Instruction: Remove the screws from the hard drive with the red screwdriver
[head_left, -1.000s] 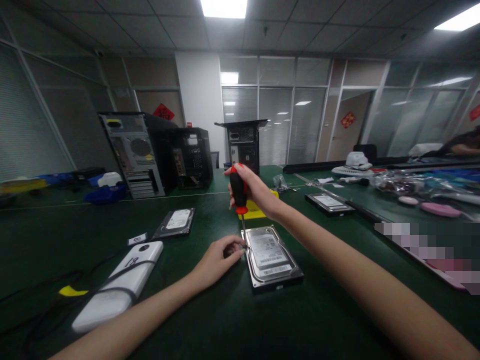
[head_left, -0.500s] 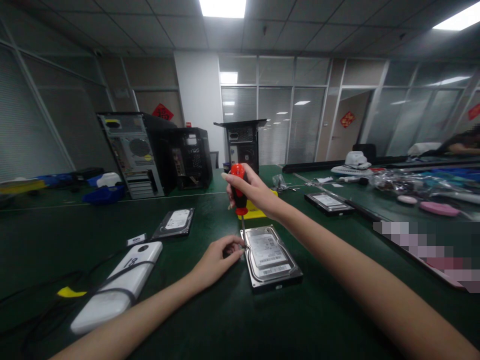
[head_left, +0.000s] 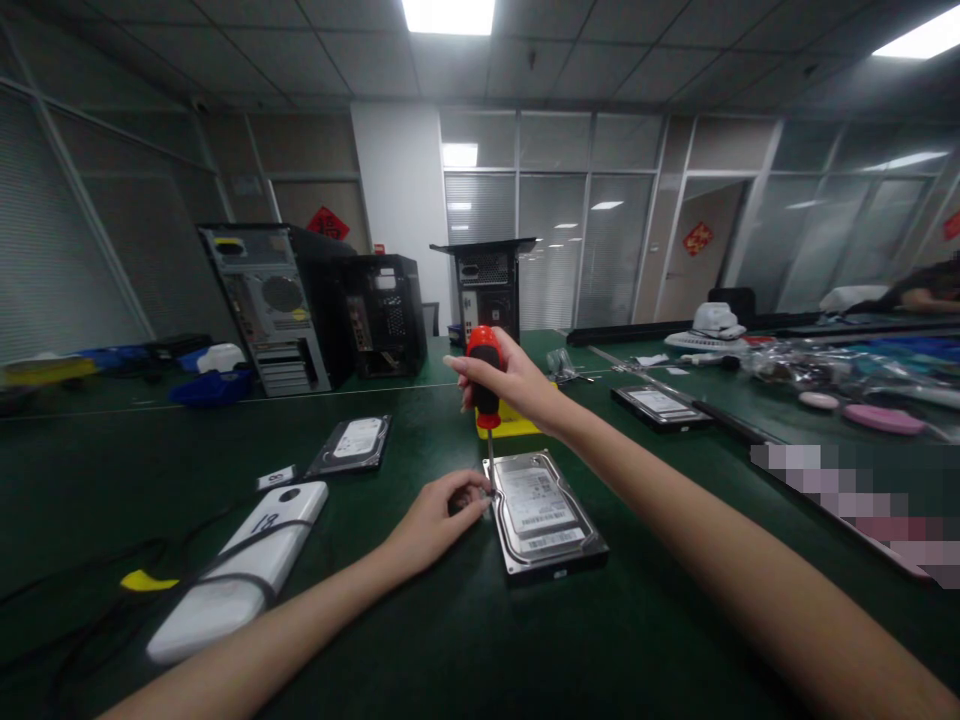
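A silver hard drive (head_left: 541,510) lies label up on the green table in front of me. My right hand (head_left: 517,378) is wrapped round the red and black handle of a screwdriver (head_left: 486,385). The screwdriver stands nearly upright, its tip at the drive's left edge. My left hand (head_left: 442,510) is at that same edge, thumb and fingers pinched close to the tip. Whatever lies between those fingertips is too small to make out. Behind the drive, a yellow object (head_left: 514,420) is partly hidden by my right hand.
Other hard drives lie to the left (head_left: 352,445) and right (head_left: 660,405). A white power bank (head_left: 247,570) with a black cable sits near my left forearm. Computer cases (head_left: 262,310) stand at the back. Plastic bags (head_left: 802,370) and a pink object (head_left: 885,418) are on the right.
Both hands keep their places at the drive, and the screwdriver still stands at its left edge. The whole view has shifted very slightly.
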